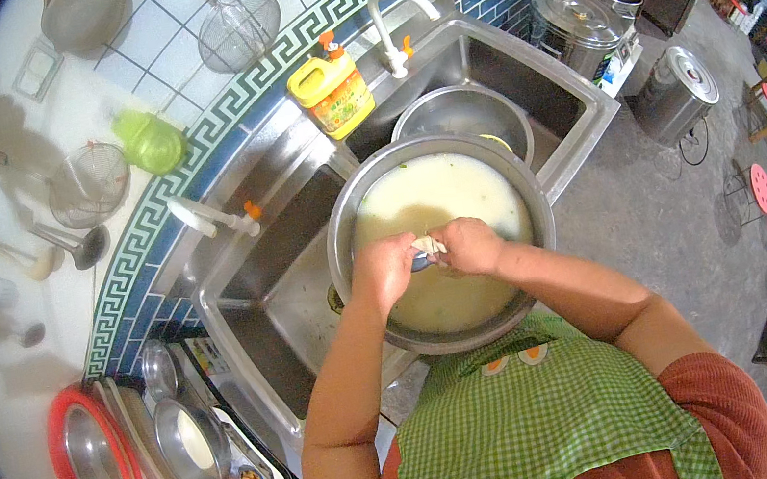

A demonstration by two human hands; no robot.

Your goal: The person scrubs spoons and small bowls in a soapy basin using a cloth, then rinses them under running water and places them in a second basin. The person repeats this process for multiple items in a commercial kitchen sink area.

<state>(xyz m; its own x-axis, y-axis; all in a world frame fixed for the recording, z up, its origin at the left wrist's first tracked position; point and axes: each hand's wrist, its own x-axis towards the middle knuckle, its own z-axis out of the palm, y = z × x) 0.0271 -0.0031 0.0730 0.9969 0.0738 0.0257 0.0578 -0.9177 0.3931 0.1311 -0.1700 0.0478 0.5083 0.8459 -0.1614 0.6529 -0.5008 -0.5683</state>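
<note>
A large round metal basin (545,275) with cloudy, pale yellow liquid (449,178) stands over the front rim of a steel double sink, close against the green checked apron. Above the liquid my left hand (387,265) and my right hand (470,245) meet, both gripping a crumpled whitish cloth (429,244). Something blue (421,262) shows just below the cloth, between the hands; what it is cannot be told. Small green bits float near the basin's far side. The fingertips are partly hidden.
Behind the basin, another metal bowl (456,101) lies in the right sink bowl, near a yellow plastic jug (336,98) and a white faucet (386,31). A second faucet (225,222) rises at left. Lidded steel pots (577,17) stand right; bowls and a red basin (64,466) stand lower left.
</note>
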